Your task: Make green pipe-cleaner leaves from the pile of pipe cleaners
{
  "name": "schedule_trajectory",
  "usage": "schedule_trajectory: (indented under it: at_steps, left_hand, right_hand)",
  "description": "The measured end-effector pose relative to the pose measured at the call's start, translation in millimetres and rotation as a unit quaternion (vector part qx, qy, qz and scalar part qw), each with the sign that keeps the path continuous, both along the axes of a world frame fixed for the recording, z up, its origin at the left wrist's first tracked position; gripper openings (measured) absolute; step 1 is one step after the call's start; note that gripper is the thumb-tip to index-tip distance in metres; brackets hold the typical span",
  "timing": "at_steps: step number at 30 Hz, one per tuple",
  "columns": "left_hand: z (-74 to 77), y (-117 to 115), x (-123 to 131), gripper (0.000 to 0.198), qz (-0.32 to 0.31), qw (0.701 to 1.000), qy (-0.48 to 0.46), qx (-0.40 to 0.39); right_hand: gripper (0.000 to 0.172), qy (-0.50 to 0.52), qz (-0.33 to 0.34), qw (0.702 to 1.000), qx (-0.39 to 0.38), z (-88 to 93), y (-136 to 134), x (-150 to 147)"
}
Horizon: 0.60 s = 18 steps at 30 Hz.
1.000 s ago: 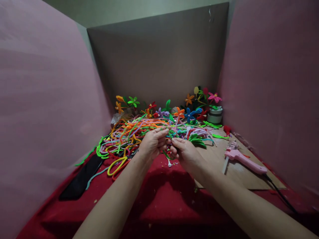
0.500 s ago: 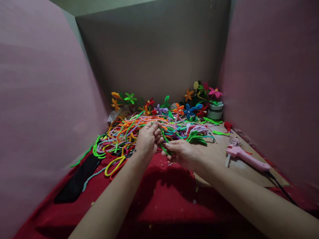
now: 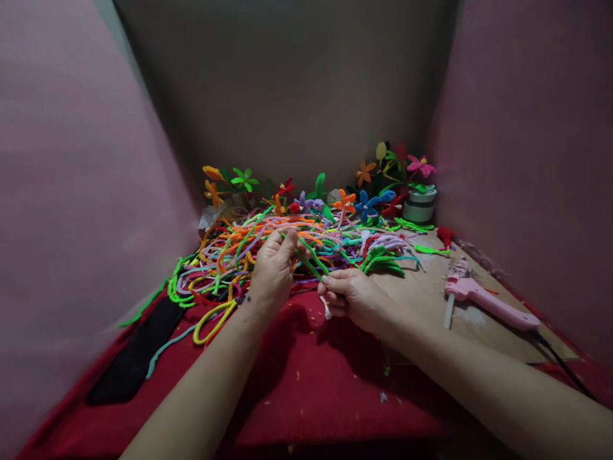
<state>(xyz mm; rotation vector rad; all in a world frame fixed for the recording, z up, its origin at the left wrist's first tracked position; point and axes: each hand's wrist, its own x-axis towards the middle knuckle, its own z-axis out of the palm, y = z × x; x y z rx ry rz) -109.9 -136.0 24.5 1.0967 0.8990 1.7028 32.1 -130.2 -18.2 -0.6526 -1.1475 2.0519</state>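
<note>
Between my two hands runs a green pipe cleaner (image 3: 312, 257), which looks doubled into two strands side by side. My left hand (image 3: 278, 255) pinches its upper end between thumb and fingers. Lower and to the right, my right hand (image 3: 348, 292) is closed on the other end. A small white piece (image 3: 325, 308) shows just under the right fingers; whether they touch it I cannot tell. Directly behind my hands lies a heap of many-coloured pipe cleaners (image 3: 239, 246). Bundled green leaf-like loops (image 3: 382, 260) lie beyond my right hand.
A pink glue gun (image 3: 493, 303) rests on a brown board (image 3: 412, 291) at right, its cord trailing off. Pipe-cleaner flowers (image 3: 366, 206) line the back, near a white pot (image 3: 420, 206). A black flat object (image 3: 136, 354) lies left on the red cloth (image 3: 306, 396). Pink panels flank both sides.
My hands have drawn slightly apart, and more of the green pipe cleaner shows stretched between them. The view has tilted down a little and come closer.
</note>
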Motion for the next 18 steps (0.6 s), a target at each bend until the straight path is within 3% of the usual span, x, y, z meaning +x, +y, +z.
schedule_trajectory:
  at_steps: [2,5,8,12,18]
  left_hand:
    - [-2.7,-2,-5,0.034,0.003,0.999,0.01,-0.04]
    - [-11.4,-7,-7,0.03,-0.113,0.977,0.073,-0.164]
    - [-21.1,-10,1,0.023,-0.181,0.957,0.107,-0.201]
    - [-25.6,-10,6,0.019,-0.131,0.97,0.062,-0.195]
    - [-23.3,-12,-1,0.02,-0.09,0.97,0.074,-0.212]
  right_hand:
    - [0.019,0.016,-0.024,1.0,0.006,1.0,0,1]
    - [0.02,0.032,-0.033,0.999,0.006,-0.4,0,0]
    - [0.022,0.03,-0.022,0.999,0.018,-4.3,0,-2]
    - [0.023,0.034,-0.007,0.999,0.003,-6.1,0,0]
    - [0.01,0.113,0.087,0.976,-0.165,-6.0,0,6]
